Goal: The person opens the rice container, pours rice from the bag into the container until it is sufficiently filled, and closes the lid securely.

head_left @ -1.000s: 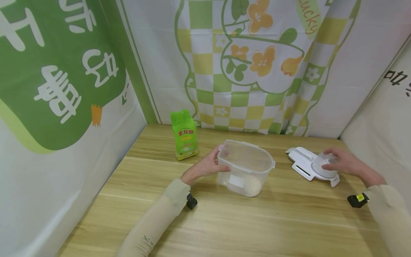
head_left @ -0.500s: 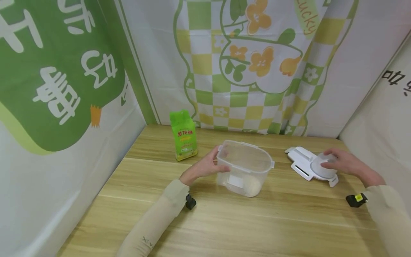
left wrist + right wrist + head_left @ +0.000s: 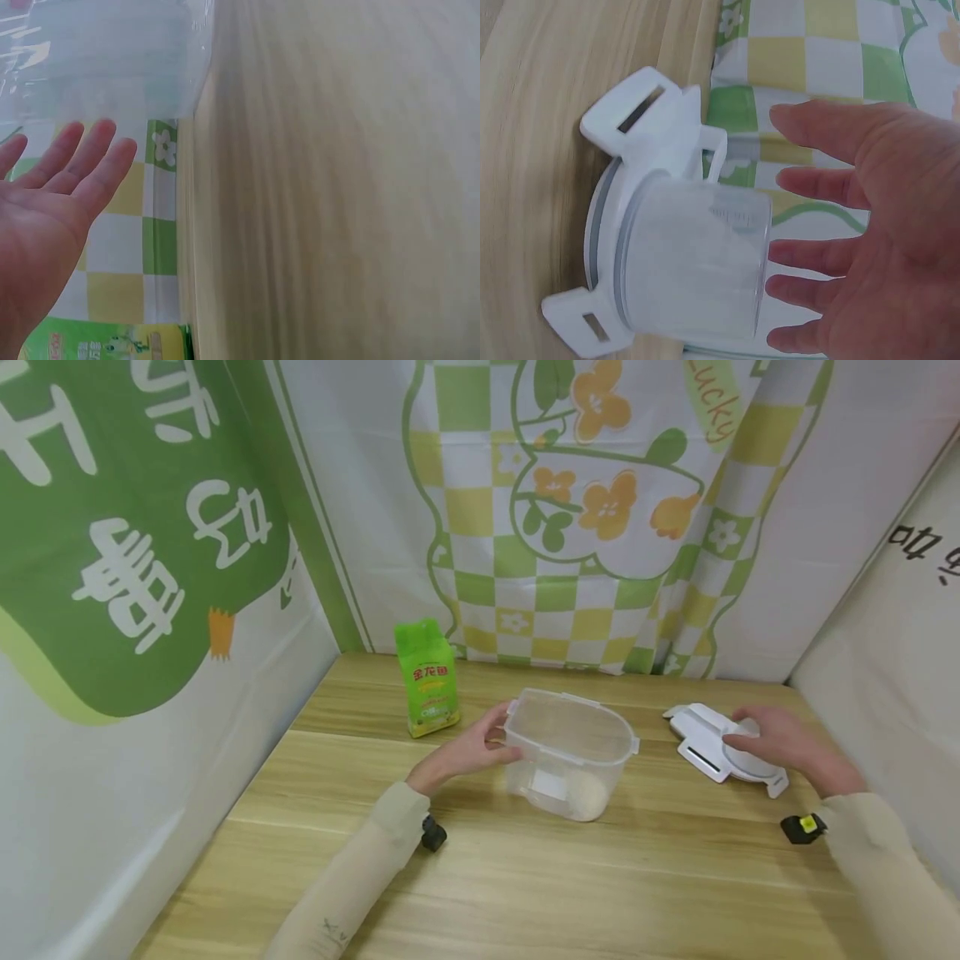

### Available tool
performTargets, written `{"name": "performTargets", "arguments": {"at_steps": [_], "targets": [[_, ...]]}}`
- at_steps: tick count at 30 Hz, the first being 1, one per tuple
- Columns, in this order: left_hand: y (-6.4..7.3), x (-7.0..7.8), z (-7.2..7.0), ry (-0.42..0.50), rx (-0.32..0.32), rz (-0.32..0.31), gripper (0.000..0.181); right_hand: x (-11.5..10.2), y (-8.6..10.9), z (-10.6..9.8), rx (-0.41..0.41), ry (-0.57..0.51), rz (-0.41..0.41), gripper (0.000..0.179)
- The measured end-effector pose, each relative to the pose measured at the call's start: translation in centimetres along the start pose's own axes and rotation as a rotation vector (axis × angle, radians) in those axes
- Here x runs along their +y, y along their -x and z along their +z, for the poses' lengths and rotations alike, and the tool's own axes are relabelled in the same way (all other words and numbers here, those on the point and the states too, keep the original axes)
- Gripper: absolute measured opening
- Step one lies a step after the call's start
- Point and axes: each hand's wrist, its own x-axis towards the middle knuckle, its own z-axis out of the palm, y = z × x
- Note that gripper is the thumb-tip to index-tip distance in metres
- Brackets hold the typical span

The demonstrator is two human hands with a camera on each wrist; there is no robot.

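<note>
A clear plastic storage container (image 3: pixel 573 758) stands on the table with a small heap of white grains (image 3: pixel 587 795) inside. My left hand (image 3: pixel 468 750) is at its left end, fingers relaxed and apart; the left wrist view shows the palm free and the fingertips just short of the container's wall (image 3: pixel 112 82). To the right lies a white lid (image 3: pixel 705 745) with slotted side clips, and a clear measuring cup (image 3: pixel 697 259) sits on it. My right hand (image 3: pixel 783 745) is over the cup, its fingers (image 3: pixel 817 255) extended toward the cup's end without curling round it.
A green bag (image 3: pixel 431 681) with red lettering stands upright at the back left. A patterned cloth (image 3: pixel 555 585) hangs behind the wooden table (image 3: pixel 600 885), and printed cloths hang at both sides.
My left hand has drawn slightly left, away from the container's rim. The right hand has shifted left over the cup and lid, its fingers loosened. Container, bag and lid stay in place.
</note>
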Motion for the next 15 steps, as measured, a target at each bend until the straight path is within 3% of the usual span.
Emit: {"name": "performTargets", "arguments": {"at_steps": [15], "targets": [[1.3, -0.3, -2.2, -0.132, 0.020, 0.070, 0.064, -5.3, -0.1, 1.1, 0.096, -0.099, -0.094, 0.042]]}}
